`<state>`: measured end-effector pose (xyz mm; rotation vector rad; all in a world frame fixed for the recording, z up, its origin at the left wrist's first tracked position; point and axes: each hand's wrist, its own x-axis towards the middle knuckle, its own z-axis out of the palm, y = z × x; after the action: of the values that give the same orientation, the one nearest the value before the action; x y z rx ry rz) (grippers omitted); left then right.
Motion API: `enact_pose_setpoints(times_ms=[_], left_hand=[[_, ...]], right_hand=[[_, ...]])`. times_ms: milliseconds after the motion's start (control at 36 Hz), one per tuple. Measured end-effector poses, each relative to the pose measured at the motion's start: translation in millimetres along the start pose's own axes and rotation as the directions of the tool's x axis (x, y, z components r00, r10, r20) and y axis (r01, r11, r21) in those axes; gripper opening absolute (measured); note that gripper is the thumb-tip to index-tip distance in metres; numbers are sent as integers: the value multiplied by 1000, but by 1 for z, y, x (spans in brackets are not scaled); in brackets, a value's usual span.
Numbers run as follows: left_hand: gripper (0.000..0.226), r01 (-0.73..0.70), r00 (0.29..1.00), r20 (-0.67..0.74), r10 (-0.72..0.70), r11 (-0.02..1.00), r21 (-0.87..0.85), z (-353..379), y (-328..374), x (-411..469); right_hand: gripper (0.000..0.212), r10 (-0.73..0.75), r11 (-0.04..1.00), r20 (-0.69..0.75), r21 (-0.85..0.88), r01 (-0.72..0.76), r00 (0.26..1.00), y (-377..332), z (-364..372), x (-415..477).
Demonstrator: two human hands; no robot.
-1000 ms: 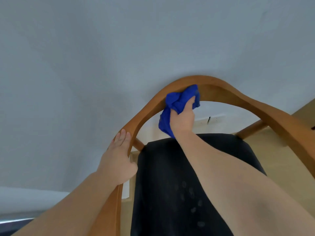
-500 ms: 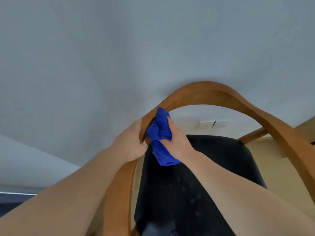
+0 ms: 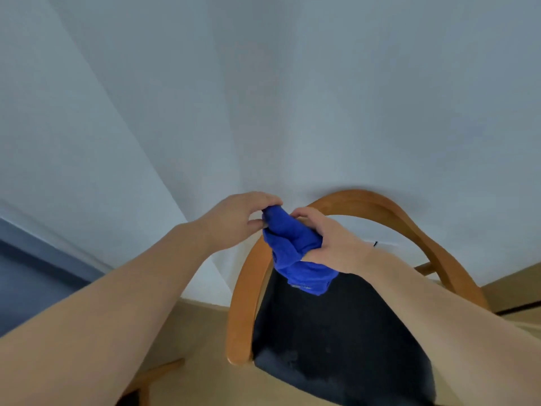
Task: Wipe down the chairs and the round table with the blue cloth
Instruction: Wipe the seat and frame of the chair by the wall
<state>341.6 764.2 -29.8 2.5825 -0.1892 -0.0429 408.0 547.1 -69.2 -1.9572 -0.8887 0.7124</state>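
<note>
Head camera looks down on both hands meeting over the curved wooden frame of a chair. The left hand pinches the top end of the blue cloth between thumb and fingertips. The right hand has its fingers curled round the bunched middle, and the loose tail hangs down in front of the black seat. Whether the cloth touches the wood here cannot be told.

This looks like a pause in the chair step to regather or refold the cloth, not a wiping stroke. The next move probably calls for settling the cloth into one hand with a fresh face outward, then pressing it back onto the frame or the seat. The round table is not in view, so that part of the task cannot be judged.

A plain pale wall fills the upper view and meets a light tan floor. A dark blue panel sits at the left.
</note>
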Motion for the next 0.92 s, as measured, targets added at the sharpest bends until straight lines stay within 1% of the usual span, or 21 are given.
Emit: enact_pose_setpoints(times_ms=[83,167,222,250,306,361,417,444,528,556,639,722,778,806,833,917], left_hand=[[27,68,996,-57,-70,997,-36,-29,17,-24],[15,196,976,-82,-200,979,-59,-55,41,-51],[9,274,954,-108,-279,960,-59,-66,61,-70],[4,309,940,-136,-314,949,-56,-70,73,-80],[6,390,898,-197,-394,919,-62,-76,95,-102],[8,464,843,-263,-469,882,-86,-80,114,-127],[8,535,768,-342,-542,836,-124,-83,131,-157],[10,571,722,-378,-579,808,-146,-84,138,-172],[15,644,576,-474,-666,727,-238,-85,162,-221],[16,665,524,-501,-689,698,-265,-84,169,-239],[21,727,355,-561,-748,598,-337,-81,189,-295],[24,765,178,-587,-789,486,-422,-77,211,-355],[23,779,74,-603,-794,424,-462,-71,228,-400],[22,779,30,-610,-792,401,-482,-67,237,-423],[21,778,-10,-615,-788,381,-500,-62,246,-446],[21,750,-110,-619,-777,344,-565,-45,276,-517]], right_hand=[[55,-78,996,22,41,77,997,-31,-12,-6],[51,-103,993,65,58,99,993,-51,-19,-11],[53,-119,992,132,64,111,984,-62,-21,-13],[56,-135,990,178,54,128,975,-68,-21,-14],[62,-167,986,244,54,158,955,-84,-19,-17],[65,-178,983,311,96,156,934,-106,-14,-20],[63,-215,975,405,139,172,889,-132,-4,-29],[67,-246,969,449,137,206,859,-144,4,-34],[99,-323,929,528,17,370,786,-178,40,-55],[103,-365,901,538,-2,434,760,-189,56,-63],[93,-525,804,534,57,592,662,-218,109,-85],[99,-605,731,541,88,676,584,-249,158,-114],[103,-647,663,558,74,745,520,-271,194,-142],[100,-666,628,561,68,775,491,-282,213,-156],[91,-688,601,555,75,796,467,-292,232,-170],[47,-772,535,509,199,821,381,-320,286,-212]])
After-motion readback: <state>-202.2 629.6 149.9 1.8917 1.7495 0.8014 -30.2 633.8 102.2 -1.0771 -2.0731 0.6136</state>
